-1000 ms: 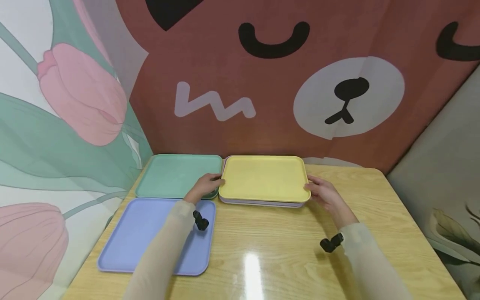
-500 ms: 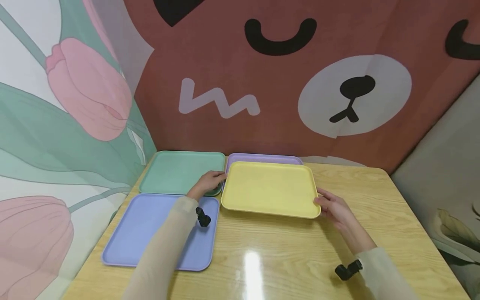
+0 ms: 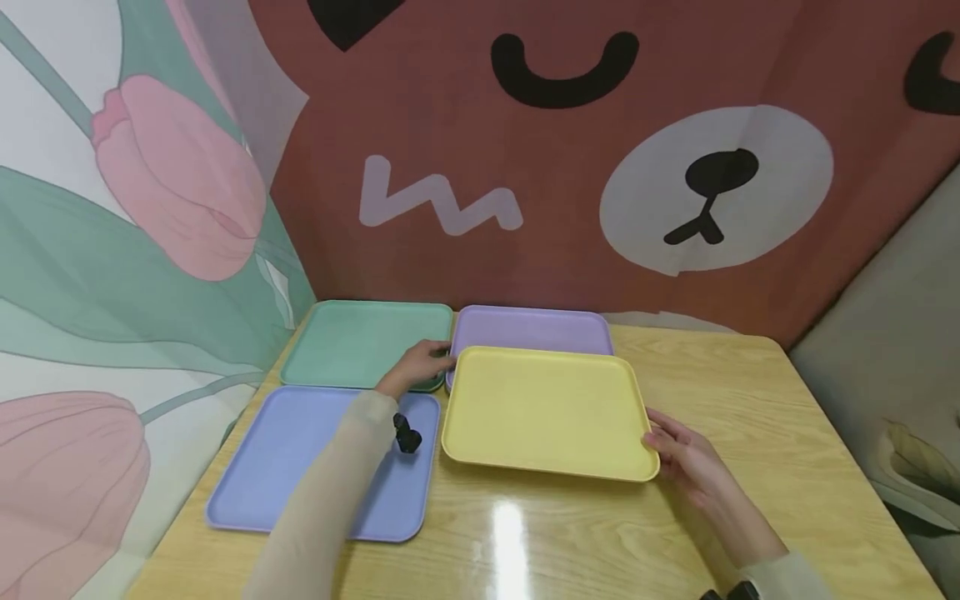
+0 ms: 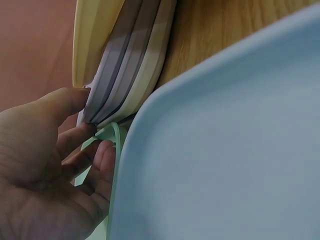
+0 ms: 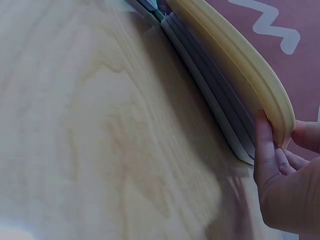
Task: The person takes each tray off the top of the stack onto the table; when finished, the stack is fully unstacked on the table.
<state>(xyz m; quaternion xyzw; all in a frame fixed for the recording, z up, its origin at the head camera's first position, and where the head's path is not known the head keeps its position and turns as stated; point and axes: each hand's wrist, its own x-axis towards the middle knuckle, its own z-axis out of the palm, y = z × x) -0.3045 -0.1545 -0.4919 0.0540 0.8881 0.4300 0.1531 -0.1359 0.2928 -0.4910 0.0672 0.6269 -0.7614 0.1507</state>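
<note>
My right hand (image 3: 693,462) grips the right front corner of a yellow tray (image 3: 547,412), thumb on its rim and fingers underneath. The tray is raised and tilted over the front of a stack of purple trays (image 3: 532,329). My left hand (image 3: 416,367) holds the left edge of that stack. In the left wrist view, the thumb of the left hand (image 4: 40,150) is on the top purple rim, with the index finger lower on the stack's side. The other fingers curl by the edge of a green tray (image 3: 367,337). A cream tray (image 4: 150,60) lies beneath the purple ones.
A blue tray (image 3: 300,467) lies at the front left under my left forearm. The trays are on a wooden table (image 3: 750,392). A brown bear-print cloth (image 3: 555,250) hangs behind it, and a flower-print cloth (image 3: 187,175) on the left.
The yellow tray has come off the purple stack, moving towards me and slightly right in my right hand. More of the purple tray shows. My left hand stays by the stack's left edge.
</note>
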